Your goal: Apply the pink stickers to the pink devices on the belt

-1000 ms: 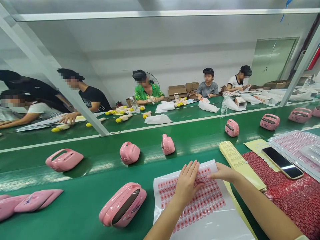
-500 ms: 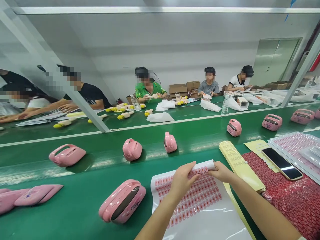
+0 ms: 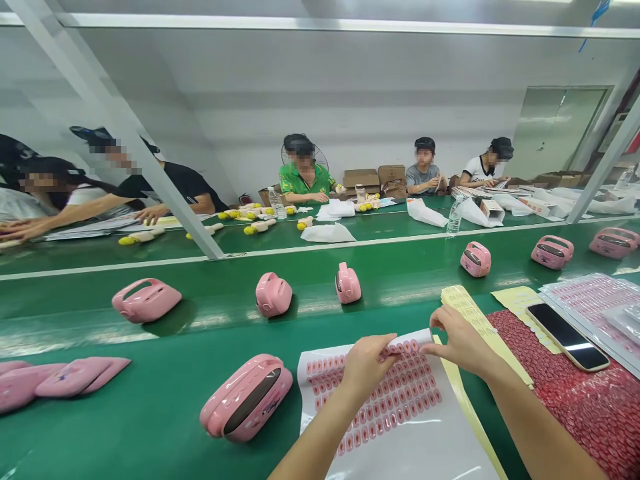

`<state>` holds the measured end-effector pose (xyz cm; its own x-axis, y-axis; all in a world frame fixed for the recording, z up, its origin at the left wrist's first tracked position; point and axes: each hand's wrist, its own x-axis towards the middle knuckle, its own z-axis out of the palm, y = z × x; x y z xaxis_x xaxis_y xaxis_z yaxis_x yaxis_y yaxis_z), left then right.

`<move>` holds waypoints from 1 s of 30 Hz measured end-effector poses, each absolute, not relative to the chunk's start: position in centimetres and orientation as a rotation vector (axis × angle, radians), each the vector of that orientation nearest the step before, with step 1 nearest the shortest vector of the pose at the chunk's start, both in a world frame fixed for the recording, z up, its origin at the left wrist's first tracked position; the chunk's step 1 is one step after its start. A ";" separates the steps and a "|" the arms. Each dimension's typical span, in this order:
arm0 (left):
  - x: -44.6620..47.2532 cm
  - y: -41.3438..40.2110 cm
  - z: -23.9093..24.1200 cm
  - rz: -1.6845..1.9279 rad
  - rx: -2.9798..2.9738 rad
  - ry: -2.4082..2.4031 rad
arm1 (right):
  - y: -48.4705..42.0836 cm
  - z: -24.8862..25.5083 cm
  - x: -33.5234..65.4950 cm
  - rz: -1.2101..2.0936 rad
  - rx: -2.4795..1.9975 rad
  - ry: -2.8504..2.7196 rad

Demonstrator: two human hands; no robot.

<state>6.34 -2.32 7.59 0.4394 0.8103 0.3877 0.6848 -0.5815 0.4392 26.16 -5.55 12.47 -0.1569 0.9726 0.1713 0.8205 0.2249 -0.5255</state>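
A white glossy sticker sheet [image 3: 400,427], printed with rows of small pink oval stickers, lies on the green table [image 3: 150,427] in front of the person, its far edge curled up. The left hand [image 3: 367,363] pinches that curled edge between thumb and fingers, and the right hand [image 3: 460,343] pinches its far corner with bent fingers. Seven pink cases are in view, the nearest pink case [image 3: 246,398] just left of the sheet; one phone [image 3: 567,327] lies to the right.
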 end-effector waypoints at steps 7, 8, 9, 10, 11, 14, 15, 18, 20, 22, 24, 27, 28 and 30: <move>6.4 -2.5 7.8 0.853 2.527 1.217 | -5.2 11.8 24.0 0.701 -1.517 -2.081; 6.1 -2.4 7.9 0.862 2.537 1.203 | -5.1 11.7 24.0 0.705 -1.524 -2.049; 5.6 -2.2 7.9 0.881 2.547 1.199 | -4.9 11.6 24.0 0.703 -1.524 -2.010; 5.1 -2.1 7.9 0.909 2.557 1.207 | -4.8 11.5 24.1 0.705 -1.518 -1.970; 4.5 -1.9 7.8 0.938 2.564 1.223 | -4.7 11.4 24.3 0.708 -1.509 -1.932; 3.1 -1.5 7.4 0.989 2.572 1.256 | -4.6 11.3 24.7 0.728 -1.472 -1.872; 2.8 -1.5 7.2 0.984 2.571 1.252 | -4.6 11.3 24.7 0.730 -1.465 -1.866; 2.8 -1.5 6.7 0.947 2.549 1.237 | -4.6 11.3 24.7 0.707 -1.467 -1.852; 3.1 -1.5 6.6 0.915 2.517 1.245 | -4.7 11.3 24.7 0.667 -1.466 -1.845; 3.5 -1.5 6.8 0.878 2.472 1.264 | -4.7 11.2 24.6 0.623 -1.451 -1.843; 3.7 -1.5 7.1 0.835 2.422 1.287 | -4.7 11.0 24.6 0.588 -1.435 -1.845; 3.9 -1.6 7.9 0.752 2.351 1.301 | -4.6 10.8 24.5 0.551 -1.434 -1.845; 3.9 -1.7 8.2 0.721 2.331 1.297 | -4.6 10.8 24.5 0.543 -1.443 -1.843; 4.0 -1.8 8.7 0.656 2.293 1.277 | -4.5 10.9 24.6 0.539 -1.474 -1.842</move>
<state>3.97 -1.81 8.74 0.4633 0.8651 0.1924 0.6602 -0.4817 0.5762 24.57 -4.54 10.87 -0.1010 0.9589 0.2651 0.6648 0.2633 -0.6991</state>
